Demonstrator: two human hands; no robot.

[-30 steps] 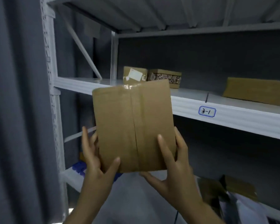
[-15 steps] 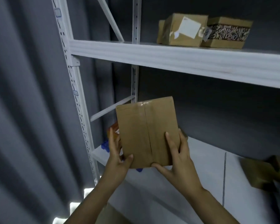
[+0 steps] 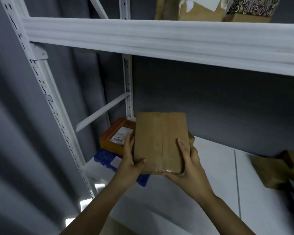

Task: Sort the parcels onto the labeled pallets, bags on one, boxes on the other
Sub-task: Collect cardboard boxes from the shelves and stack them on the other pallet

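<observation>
A flat brown cardboard box [image 3: 159, 141] sealed with clear tape down its middle is held in front of the lower shelf [image 3: 214, 167] of a white metal rack. My left hand [image 3: 131, 160] grips its lower left edge, thumb on the front face. My right hand [image 3: 187, 163] grips the lower right corner, thumb on the front and fingers under the bottom edge. No pallets show in this view.
An orange parcel [image 3: 115, 136] with a white label lies on a blue parcel [image 3: 109, 158] at the shelf's left end. Brown boxes [image 3: 202, 9] stand on the upper shelf [image 3: 143, 38]. Another brown parcel [image 3: 275, 172] lies at the right. A grey curtain hangs at the left.
The box has come down from upper-shelf height to just above the lower shelf, both hands still holding it. The view has tilted down and moved closer to the rack.
</observation>
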